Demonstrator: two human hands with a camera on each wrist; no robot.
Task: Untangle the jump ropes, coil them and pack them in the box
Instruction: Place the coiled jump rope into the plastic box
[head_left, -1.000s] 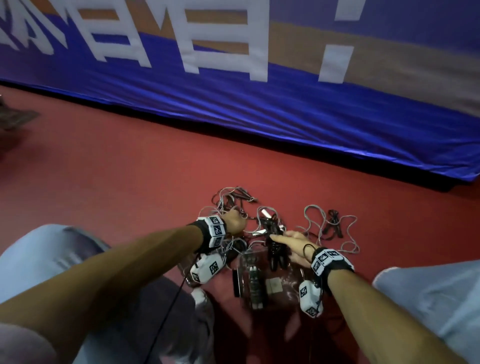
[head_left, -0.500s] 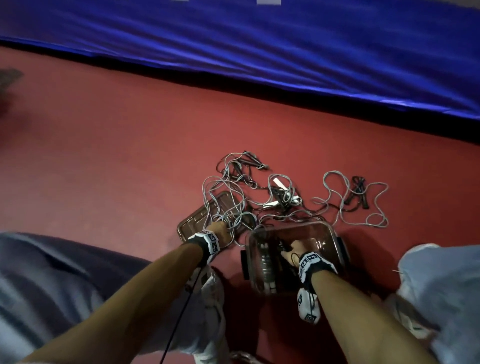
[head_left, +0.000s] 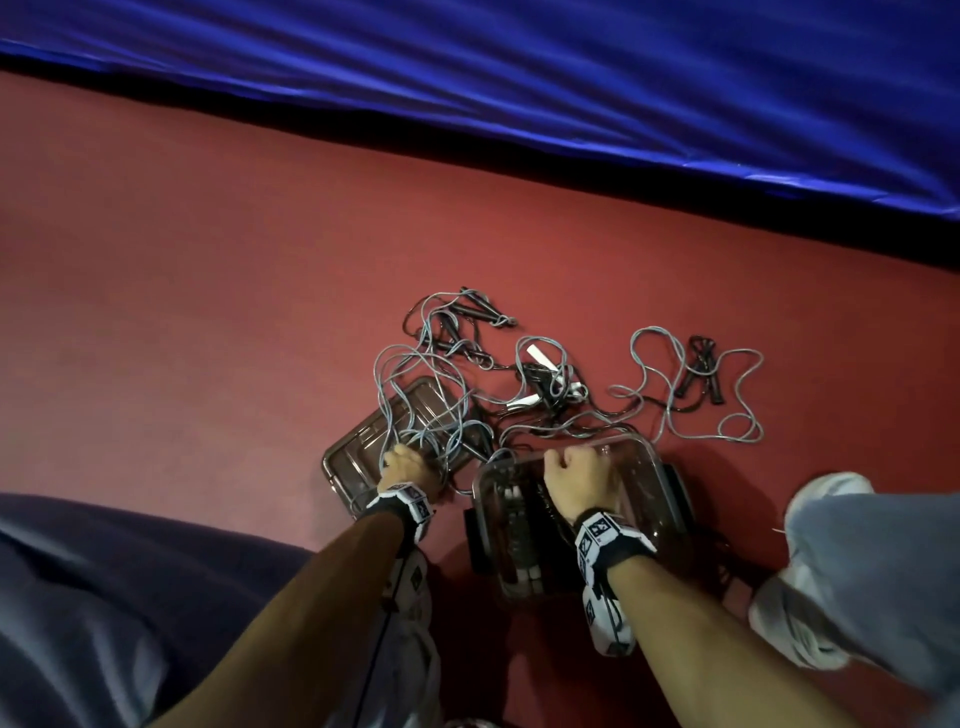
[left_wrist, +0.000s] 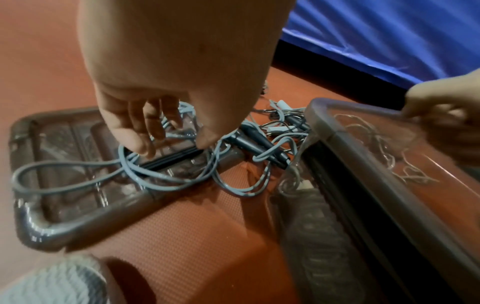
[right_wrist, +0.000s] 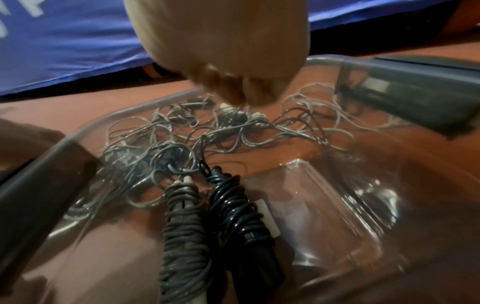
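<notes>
A clear plastic box (head_left: 644, 453) stands on the red floor, with two coiled jump ropes (head_left: 514, 525) inside at its left end. In the right wrist view these are a grey bundle (right_wrist: 182, 226) and a black bundle (right_wrist: 239, 216). My right hand (head_left: 574, 467) curls over the far rim of the box (left_wrist: 363, 148). Beyond the box lies a tangle of grey-blue ropes (head_left: 452, 395) with black handles (left_wrist: 259, 148), partly draped over the box lid (head_left: 353, 457). My left hand (left_wrist: 155, 131) hangs over the lid (left_wrist: 64, 226), fingertips touching rope loops, thumb apart.
One more loose rope (head_left: 691, 415) with black handles (head_left: 701, 374) lies to the right on the floor. A blue mat (head_left: 571, 104) runs along the far side. My legs flank the box, a knee (head_left: 78, 597) on the left and a shoe (head_left: 810, 571) on the right.
My right hand lowered a dark coiled rope into the box, let it go and now grips the far rim. My left hand came down onto the ropes over the lid. The view tilted down.
</notes>
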